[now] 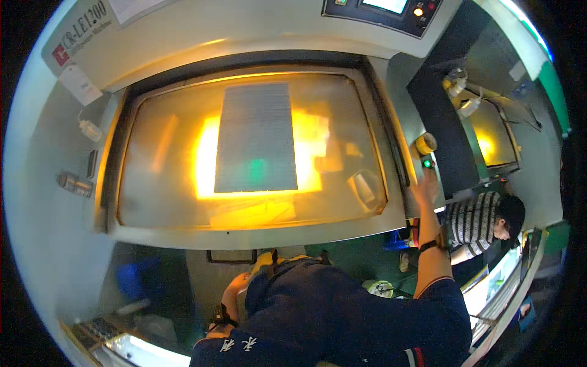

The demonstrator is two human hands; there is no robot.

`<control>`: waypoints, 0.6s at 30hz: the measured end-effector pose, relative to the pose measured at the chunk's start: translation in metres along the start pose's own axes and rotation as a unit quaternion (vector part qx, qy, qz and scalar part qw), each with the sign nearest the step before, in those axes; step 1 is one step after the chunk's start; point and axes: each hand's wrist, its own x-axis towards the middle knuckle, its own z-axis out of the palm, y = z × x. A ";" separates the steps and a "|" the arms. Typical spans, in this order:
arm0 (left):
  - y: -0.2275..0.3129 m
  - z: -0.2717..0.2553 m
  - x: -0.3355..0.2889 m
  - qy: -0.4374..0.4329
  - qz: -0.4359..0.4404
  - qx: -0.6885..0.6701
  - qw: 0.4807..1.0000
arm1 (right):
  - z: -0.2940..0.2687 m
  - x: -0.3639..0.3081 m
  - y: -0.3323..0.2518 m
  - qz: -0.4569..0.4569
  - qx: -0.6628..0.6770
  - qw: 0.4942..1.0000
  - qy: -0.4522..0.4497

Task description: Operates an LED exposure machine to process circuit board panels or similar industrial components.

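Note:
My right hand [426, 188] reaches up beside the right edge of a large lit machine bed. Its fingers look stretched out and are partly blurred, just below a green lit button [427, 164]; nothing shows in them. A roll of yellow tape [426, 144] lies just beyond the button. On the glowing yellow bed [156, 196] lies a dark grey rectangular sheet [257, 137], with a green reflection on its lower part. Low at my left side, my left hand [239, 282] is close to my leg, its fingers mostly hidden.
A control panel [382, 13] with a screen is set in the machine above. Several bottles stand left, including a clear bottle [74, 183]. At right, a person in a striped top [480, 217] bends near a second lit bed [492, 137]. A white bucket [379, 287] sits below.

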 end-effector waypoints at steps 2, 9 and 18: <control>0.011 0.008 -0.038 0.016 -0.037 0.000 0.999 | -0.014 0.000 -0.004 0.127 0.044 0.987 -0.092; -0.103 0.085 -0.043 0.052 0.034 -0.064 0.996 | -0.012 0.007 0.016 0.133 0.100 0.983 -0.082; -0.051 0.013 -0.038 0.051 0.020 0.013 0.998 | -0.020 0.001 0.004 0.103 0.036 0.988 -0.107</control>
